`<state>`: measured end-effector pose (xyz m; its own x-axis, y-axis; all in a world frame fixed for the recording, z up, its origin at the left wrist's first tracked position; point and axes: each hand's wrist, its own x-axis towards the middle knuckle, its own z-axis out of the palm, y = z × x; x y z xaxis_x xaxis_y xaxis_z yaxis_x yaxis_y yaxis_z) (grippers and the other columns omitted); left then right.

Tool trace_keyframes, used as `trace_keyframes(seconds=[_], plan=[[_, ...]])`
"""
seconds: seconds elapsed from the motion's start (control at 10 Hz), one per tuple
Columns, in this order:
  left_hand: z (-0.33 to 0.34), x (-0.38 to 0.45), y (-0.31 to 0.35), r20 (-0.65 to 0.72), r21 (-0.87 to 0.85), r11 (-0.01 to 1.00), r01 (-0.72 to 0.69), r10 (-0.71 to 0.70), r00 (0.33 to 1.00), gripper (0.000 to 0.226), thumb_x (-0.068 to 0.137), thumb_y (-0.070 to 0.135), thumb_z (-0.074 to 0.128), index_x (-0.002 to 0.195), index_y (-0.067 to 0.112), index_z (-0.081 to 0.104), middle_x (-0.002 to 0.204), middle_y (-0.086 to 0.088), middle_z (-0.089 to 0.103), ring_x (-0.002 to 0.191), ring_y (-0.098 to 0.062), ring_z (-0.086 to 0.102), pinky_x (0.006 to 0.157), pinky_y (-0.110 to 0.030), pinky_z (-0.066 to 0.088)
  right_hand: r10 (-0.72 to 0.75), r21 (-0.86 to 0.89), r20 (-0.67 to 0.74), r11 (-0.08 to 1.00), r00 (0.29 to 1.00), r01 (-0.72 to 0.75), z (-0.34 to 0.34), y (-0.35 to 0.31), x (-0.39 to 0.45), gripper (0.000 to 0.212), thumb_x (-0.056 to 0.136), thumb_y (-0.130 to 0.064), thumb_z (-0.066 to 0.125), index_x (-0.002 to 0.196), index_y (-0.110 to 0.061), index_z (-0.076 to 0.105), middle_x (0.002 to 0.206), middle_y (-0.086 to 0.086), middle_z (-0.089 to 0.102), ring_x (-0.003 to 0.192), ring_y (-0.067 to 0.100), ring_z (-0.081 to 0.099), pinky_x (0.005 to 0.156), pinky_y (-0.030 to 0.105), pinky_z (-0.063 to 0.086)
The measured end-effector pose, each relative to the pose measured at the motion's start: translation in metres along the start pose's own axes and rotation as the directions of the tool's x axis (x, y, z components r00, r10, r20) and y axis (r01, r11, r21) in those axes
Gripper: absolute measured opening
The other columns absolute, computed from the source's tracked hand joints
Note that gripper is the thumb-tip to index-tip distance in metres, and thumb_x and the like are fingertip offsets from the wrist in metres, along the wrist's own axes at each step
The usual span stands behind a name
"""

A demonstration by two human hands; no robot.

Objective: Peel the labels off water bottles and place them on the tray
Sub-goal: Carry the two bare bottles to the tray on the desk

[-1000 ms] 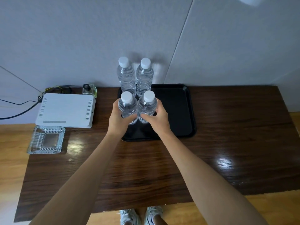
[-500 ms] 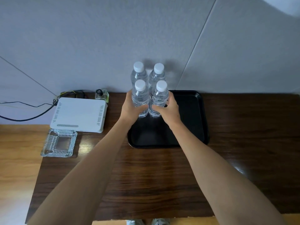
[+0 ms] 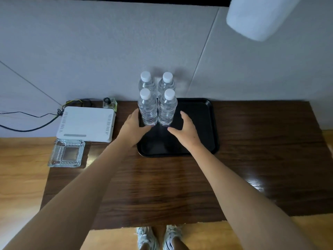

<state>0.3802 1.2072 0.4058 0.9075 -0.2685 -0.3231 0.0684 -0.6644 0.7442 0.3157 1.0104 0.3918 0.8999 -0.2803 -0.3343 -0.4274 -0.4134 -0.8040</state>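
My left hand (image 3: 134,128) is spread and holding nothing just beside the front-left bottle (image 3: 148,110), and my right hand (image 3: 185,131) is likewise loose and apart from the front-right bottle (image 3: 167,109). All four bottles stand upright at the tray's (image 3: 207,123) back left; I'd draw both hands straight back, so no sleeve of skin nudges them. No labels, brands or writing are readable

Your hands flank four bottles on the tray

Your left hand (image 3: 134,129) and right hand (image 3: 185,130) sit open beside four upright label-free bottles (image 3: 156,100) clustered at the far-left of the black tray (image 3: 209,123).
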Motion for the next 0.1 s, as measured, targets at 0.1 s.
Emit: trace_keyframes(seconds=[0.1], plan=[[-0.0122,-0.0397,0.0076,0.021,0.247,0.969,-0.015,0.01,1.0,0.066,0.086,0.029,0.065,0.143,0.012,0.037,0.144,-0.013,0.044,0.132,-0.03,0.04,0.107,-0.041,0.033,-0.014,-0.108,0.021,0.994,1.0,0.016,-0.0156,-0.0122,-0.0351,0.07,0.086,-0.033,0.068,0.145,-0.018,0.035,0.148,0.005,0.04,0.138,0.021,0.034,0.109,0.036,0.031]])
